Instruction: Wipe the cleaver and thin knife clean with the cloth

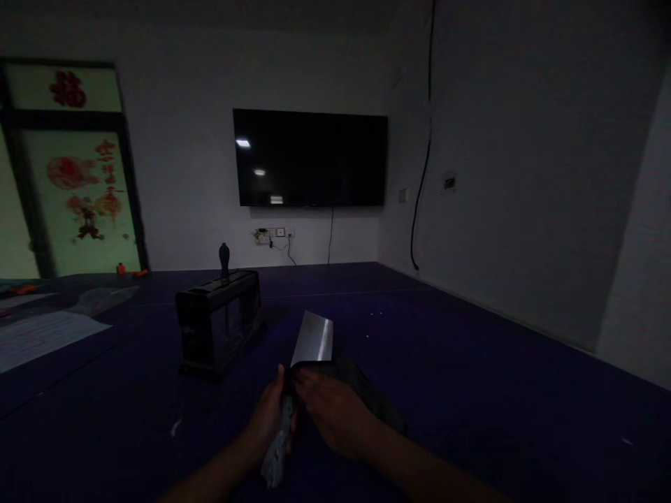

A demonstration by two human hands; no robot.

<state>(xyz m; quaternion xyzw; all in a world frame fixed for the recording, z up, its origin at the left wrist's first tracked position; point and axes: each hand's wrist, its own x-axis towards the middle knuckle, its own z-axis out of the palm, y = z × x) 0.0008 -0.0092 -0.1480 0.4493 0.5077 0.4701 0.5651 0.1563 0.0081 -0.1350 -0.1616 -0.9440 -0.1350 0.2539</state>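
Note:
A cleaver (313,339) with a broad shiny blade points away from me above the dark blue surface. My left hand (270,412) is closed around its handle (277,447), which looks wrapped in crinkled clear plastic. My right hand (338,412) presses a dark cloth (367,391) over the lower part of the blade, fingers together. The cloth hides that part of the blade and trails off to the right. Left of the cleaver stands a black knife block (220,321) with see-through sides, and one dark handle (224,258) sticks up from its top.
Papers (49,335) and clear plastic film (102,300) lie at the left. Small white scraps dot the dark blue surface (472,405). Behind it are a wall with a television (314,159), sockets and a hanging black cable (422,181). A decorated glass door (78,188) is at far left.

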